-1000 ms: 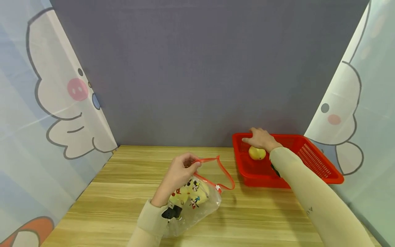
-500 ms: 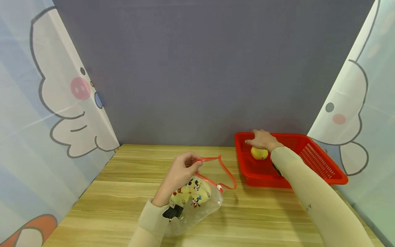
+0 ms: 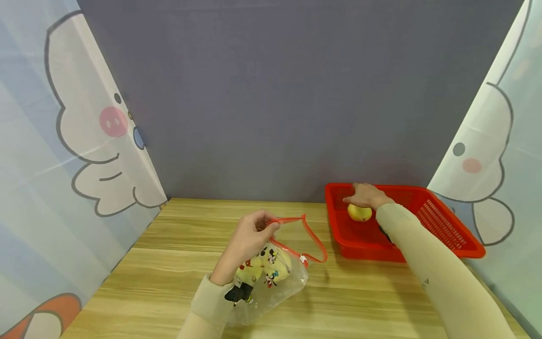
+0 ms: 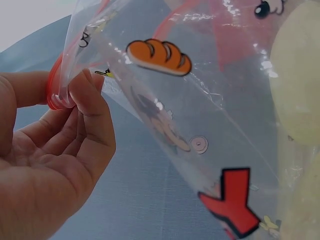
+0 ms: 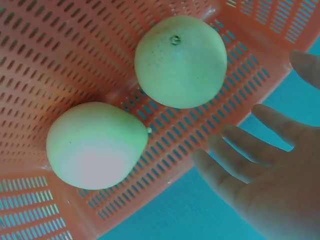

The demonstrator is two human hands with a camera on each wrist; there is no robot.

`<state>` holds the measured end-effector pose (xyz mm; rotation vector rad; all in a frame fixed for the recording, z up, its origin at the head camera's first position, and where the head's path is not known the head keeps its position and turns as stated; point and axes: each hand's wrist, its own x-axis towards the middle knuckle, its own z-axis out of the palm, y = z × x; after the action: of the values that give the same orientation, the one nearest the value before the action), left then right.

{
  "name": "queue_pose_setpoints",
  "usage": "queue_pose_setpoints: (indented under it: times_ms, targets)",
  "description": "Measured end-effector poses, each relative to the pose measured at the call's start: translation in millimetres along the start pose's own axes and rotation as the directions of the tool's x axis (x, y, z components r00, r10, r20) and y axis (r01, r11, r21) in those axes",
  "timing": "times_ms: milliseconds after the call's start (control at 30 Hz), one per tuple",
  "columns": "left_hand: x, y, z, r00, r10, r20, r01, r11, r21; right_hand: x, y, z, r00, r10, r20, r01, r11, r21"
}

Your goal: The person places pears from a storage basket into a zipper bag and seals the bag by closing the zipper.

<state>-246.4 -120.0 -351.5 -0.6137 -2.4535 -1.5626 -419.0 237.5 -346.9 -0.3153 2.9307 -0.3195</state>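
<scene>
My left hand [image 3: 250, 238] pinches the red zip edge of a clear zip bag [image 3: 281, 287] printed with cartoon figures. Its mouth gapes to the right, and pale yellow round fruits [image 3: 277, 266] show through the plastic. In the left wrist view, thumb and fingertips grip the red rim [image 4: 54, 95]. Over the red basket [image 3: 368, 253] reaches my right hand [image 3: 366, 195], fingers spread, just above a yellow fruit [image 3: 360, 214]. The right wrist view has two yellow fruits in the basket, one rounder [image 5: 181, 62] and one pear-shaped with a stem [image 5: 97, 146]; that hand touches neither.
The basket has slotted walls and stands at the right rear of the wooden table [image 3: 169, 263]. A grey backdrop [image 3: 262, 103] rises behind, with cartoon-printed curtains [image 3: 80, 141] on both sides.
My right hand has come slightly lower over the yellow fruit in the basket. The left hand keeps its grip on the bag. The whole head view has shifted a little.
</scene>
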Motion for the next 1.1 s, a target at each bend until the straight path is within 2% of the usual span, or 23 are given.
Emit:
queue_pose_setpoints:
  times_ms: [500, 633, 1100]
  targets:
    - [-1.5, 1.8, -0.1, 1.000, -0.014, 0.001, 0.014, 1.000, -0.009, 10.1, 9, 19, 0.997, 0.007, 0.075, -0.007, 1.000, 0.003]
    - [-1.2, 2.6, 0.5, 1.000, -0.019, -0.001, 0.019, 1.000, -0.020, 12.3, 12, 22, 0.998, -0.003, 0.067, 0.002, 1.000, 0.014]
    - [-0.1, 4.3, 1.0, 1.000, -0.014, 0.018, 0.015, 0.999, -0.035, 7.7, 18, 22, 0.985, -0.132, 0.112, 0.118, 0.985, 0.126]
